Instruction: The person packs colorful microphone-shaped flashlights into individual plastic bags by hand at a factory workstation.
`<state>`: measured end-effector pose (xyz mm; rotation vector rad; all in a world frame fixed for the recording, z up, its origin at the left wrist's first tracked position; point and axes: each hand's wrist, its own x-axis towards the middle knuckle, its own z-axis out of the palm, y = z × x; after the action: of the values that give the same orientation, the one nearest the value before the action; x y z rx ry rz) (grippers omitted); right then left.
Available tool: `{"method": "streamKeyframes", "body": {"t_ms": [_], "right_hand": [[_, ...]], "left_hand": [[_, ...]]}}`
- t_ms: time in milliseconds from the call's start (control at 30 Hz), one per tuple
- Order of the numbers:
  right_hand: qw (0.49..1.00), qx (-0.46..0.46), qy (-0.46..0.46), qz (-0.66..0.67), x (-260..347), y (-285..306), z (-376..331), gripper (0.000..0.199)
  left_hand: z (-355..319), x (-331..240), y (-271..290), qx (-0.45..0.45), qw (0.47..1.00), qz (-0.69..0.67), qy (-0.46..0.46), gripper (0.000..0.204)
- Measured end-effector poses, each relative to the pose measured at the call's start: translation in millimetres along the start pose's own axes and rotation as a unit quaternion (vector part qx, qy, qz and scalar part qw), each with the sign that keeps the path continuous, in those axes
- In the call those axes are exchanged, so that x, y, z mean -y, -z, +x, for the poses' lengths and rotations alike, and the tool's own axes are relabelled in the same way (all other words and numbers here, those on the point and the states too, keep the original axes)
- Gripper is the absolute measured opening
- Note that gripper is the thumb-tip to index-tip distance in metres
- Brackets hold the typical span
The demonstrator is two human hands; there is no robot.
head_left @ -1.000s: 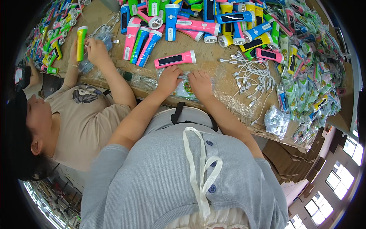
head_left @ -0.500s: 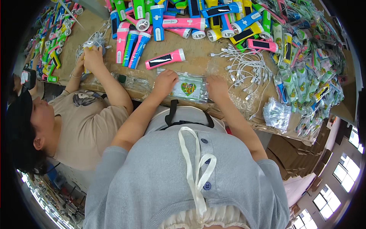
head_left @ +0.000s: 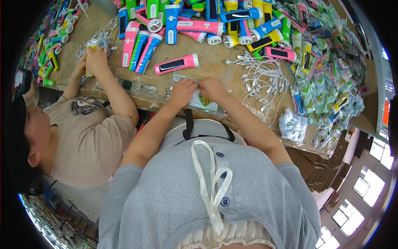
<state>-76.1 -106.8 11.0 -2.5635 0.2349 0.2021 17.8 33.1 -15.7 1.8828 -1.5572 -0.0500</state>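
Observation:
A clear plastic bag (head_left: 210,106) with a green and colourful print lies at the table's near edge. My left hand (head_left: 182,92) is closed at its upper left part, fingers bent against the plastic. Beside it, my right hand (head_left: 212,89) pinches the bag's upper edge, and the fingertips of both hands almost meet. My hands cover much of the bag's upper half. Just beyond them a pink flashlight (head_left: 176,64) with a dark panel rests on the cardboard-covered table, touched by neither hand.
Many coloured flashlights (head_left: 200,27) are heaped at the back. White charging cables (head_left: 265,79) lie tangled on the right, near bagged flashlights (head_left: 327,83) and a stack of clear bags (head_left: 293,124). At my left a co-worker's hands (head_left: 93,61) hold a yellow item.
My right hand has moved left from the bag's right side along its upper edge, up to my left hand. The whole view has shifted slightly.

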Motion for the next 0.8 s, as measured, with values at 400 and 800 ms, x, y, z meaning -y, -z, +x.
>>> {"method": "streamKeyframes", "body": {"t_ms": [400,800], "right_hand": [[0.998,0.033,0.036,0.031,-11,2,2,0.012],[0.994,-0.062,-0.039,-0.083,7,-12,-13,0.029]], "left_hand": [[-6,7,-9,-0.019,0.999,0.006,-0.037,0.011],[-8,-6,2,0.033,0.999,0.004,-0.028,0.013]]}}
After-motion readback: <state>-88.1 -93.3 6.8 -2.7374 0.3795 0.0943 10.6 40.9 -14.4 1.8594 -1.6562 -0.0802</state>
